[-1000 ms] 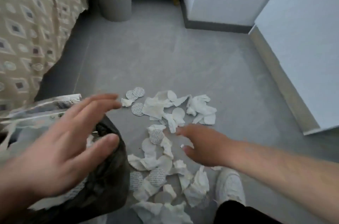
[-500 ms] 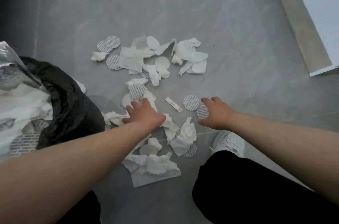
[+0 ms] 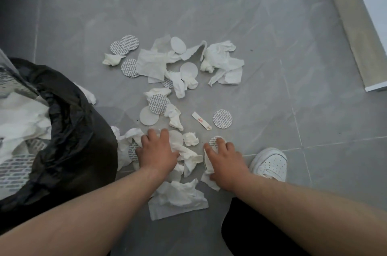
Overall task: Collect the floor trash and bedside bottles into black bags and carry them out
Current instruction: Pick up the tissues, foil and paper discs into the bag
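Observation:
Crumpled white tissues [image 3: 222,61] and several round printed seal discs [image 3: 222,118] lie scattered on the grey tile floor [image 3: 230,4]. A black bag [image 3: 69,140] stands open at the left, with white paper and discs inside. My left hand [image 3: 157,152] lies palm down on tissues and a disc beside the bag, fingers spread. My right hand [image 3: 225,161] presses on a tissue, its fingertips on a disc. A small white strip [image 3: 201,120] lies just beyond the hands. No bottles are in view.
My white shoe [image 3: 270,163] stands right of my right hand, and my dark trouser leg [image 3: 257,232] fills the bottom right. A beige skirting and white wall [image 3: 360,31] run along the right edge.
The view tipped down from the room to the floor. Both hands dropped onto the trash and have since drawn nearer to me, raking tissues and discs together.

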Demonstrator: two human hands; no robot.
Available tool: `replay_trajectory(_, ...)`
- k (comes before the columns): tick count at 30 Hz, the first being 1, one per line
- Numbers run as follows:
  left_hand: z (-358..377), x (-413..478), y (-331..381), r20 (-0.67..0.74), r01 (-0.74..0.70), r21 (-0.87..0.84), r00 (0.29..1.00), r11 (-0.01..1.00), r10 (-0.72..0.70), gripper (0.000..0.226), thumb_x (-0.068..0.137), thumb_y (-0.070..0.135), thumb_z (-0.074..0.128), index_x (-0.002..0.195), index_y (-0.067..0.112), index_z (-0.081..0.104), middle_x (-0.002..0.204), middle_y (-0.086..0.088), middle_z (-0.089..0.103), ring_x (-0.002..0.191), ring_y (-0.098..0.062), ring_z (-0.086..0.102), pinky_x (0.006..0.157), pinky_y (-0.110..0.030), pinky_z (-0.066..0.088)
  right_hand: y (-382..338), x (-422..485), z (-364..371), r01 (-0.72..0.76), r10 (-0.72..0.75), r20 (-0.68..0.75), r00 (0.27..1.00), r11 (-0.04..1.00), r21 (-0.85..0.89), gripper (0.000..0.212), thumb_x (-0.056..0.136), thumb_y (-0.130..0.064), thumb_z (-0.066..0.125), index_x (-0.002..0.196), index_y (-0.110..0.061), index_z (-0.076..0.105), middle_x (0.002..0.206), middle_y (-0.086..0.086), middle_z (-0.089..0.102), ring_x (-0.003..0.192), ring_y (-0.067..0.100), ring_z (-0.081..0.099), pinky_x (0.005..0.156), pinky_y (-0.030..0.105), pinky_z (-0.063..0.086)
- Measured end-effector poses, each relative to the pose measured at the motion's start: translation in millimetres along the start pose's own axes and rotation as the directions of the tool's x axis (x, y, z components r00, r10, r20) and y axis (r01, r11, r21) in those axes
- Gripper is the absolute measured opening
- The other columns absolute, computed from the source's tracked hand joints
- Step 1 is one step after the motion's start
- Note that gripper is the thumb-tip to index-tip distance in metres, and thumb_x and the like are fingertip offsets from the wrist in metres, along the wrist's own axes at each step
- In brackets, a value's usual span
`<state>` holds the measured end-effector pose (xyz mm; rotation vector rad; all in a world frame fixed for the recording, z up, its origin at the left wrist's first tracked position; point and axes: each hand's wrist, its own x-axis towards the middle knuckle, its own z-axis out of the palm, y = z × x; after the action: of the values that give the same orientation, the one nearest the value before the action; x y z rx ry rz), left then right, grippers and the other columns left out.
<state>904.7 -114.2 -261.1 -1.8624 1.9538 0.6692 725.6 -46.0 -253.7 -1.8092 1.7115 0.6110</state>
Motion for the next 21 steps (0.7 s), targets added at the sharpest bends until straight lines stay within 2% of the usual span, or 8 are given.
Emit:
replay_trajectory(3, -3, 2, -1, -0.019, -0.050, 0.002, 0.999, 0.999, 0.050, 0.040, 0.085, 0.028, 0.055, 0.121, 0.018, 0.040, 0.125, -0.011, 0.038, 0.111, -0.032, 0.041, 0.083, -0.042, 0.044, 6, 2, 1, 0.065, -0.061, -0.057, 0.996, 0.995, 0.070, 0.057, 0.083, -0.015, 0.060, 0.133, -0.020, 0.034, 0.139, 0.016, 0.028, 0.118, 0.034, 0.035, 0.086, 0.041, 0.046)
replay_trajectory(6, -5, 5, -4, -0.022, -0.106, -0.058, 0.994, 0.993, 0.105, 0.028, 0.083, 0.010, 0.046, 0.111, 0.014, 0.046, 0.118, -0.011, 0.042, 0.104, -0.030, 0.044, 0.078, -0.036, 0.043, 12, 5, 0, 0.108, -0.101, -0.075, 0.992, 0.990, 0.090, 0.045, 0.083, -0.010, 0.055, 0.125, -0.017, 0.040, 0.133, 0.013, 0.033, 0.114, 0.032, 0.038, 0.083, 0.040, 0.047)
replay_trajectory(11, -10, 11, -11, -0.003, -0.096, -0.211, 0.995, 0.973, 0.097, 0.031, 0.079, 0.002, 0.045, 0.106, 0.014, 0.053, 0.113, -0.008, 0.046, 0.103, -0.029, 0.046, 0.073, -0.032, 0.037, 19, 9, 2, 0.114, -0.098, -0.111, 0.989, 0.982, 0.149, 0.031, 0.086, -0.009, 0.051, 0.115, -0.016, 0.043, 0.120, 0.007, 0.046, 0.110, 0.030, 0.046, 0.082, 0.039, 0.045)
replay_trajectory(14, -15, 13, -10, -0.094, -0.123, -0.302, 0.991, 0.945, 0.099, 0.032, 0.079, 0.000, 0.045, 0.105, 0.014, 0.057, 0.110, -0.007, 0.050, 0.102, -0.028, 0.048, 0.071, -0.031, 0.034, 23, 13, -3, 0.098, -0.063, -0.125, 0.990, 0.951, 0.293, 0.030, 0.084, -0.011, 0.052, 0.112, -0.018, 0.046, 0.112, 0.006, 0.055, 0.104, 0.028, 0.052, 0.081, 0.037, 0.044)
replay_trajectory(17, -27, 18, -6, -0.169, -0.145, -0.333, 0.981, 0.932, 0.092, 0.041, 0.078, -0.004, 0.040, 0.109, 0.014, 0.058, 0.110, -0.009, 0.052, 0.102, -0.030, 0.047, 0.073, -0.033, 0.036, 25, 20, -13, 0.121, -0.028, -0.224, 0.974, 0.904, 0.410, 0.025, 0.084, -0.016, 0.055, 0.107, -0.022, 0.049, 0.101, 0.004, 0.060, 0.095, 0.027, 0.057, 0.076, 0.036, 0.047)
replay_trajectory(21, -41, 28, -6, -0.233, -0.139, -0.285, 0.970, 0.948, 0.072, 0.046, 0.079, -0.005, 0.039, 0.118, 0.014, 0.054, 0.120, -0.012, 0.047, 0.107, -0.032, 0.044, 0.078, -0.041, 0.041, 33, 28, -35, 0.082, 0.064, -0.279, 0.958, 0.872, 0.482, 0.023, 0.084, -0.014, 0.053, 0.107, -0.016, 0.056, 0.101, 0.008, 0.061, 0.091, 0.031, 0.056, 0.073, 0.036, 0.045)
